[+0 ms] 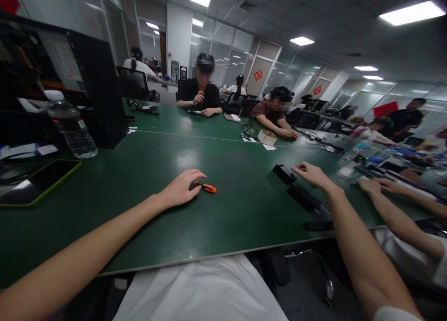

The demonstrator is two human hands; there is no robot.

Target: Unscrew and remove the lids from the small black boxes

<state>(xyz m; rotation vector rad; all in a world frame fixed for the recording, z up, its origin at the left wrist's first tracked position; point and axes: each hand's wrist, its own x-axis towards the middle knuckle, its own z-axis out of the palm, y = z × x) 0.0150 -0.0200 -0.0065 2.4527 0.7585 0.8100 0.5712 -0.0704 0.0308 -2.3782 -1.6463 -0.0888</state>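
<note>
My left hand (183, 187) rests low over the green tabletop, palm down, thumb and fingers apart. An orange and black screwdriver handle (208, 188) lies on the table between its thumb and fingers; the hand partly hides the tool's other end. My right hand (312, 174) reaches forward with fingers stretched out. Its fingertips are at the right edge of a small black box (284, 174); whether they touch it I cannot tell. Closer to the table's front edge lies a longer black piece (303, 197), just below the box.
A phone with a green edge (40, 182) and a water bottle (72, 125) stand at the left, beside a black cabinet (99, 90). Across the green table (157, 239) two people sit near a small open carton (267, 137). A neighbour's forearms (394, 209) rest at the right.
</note>
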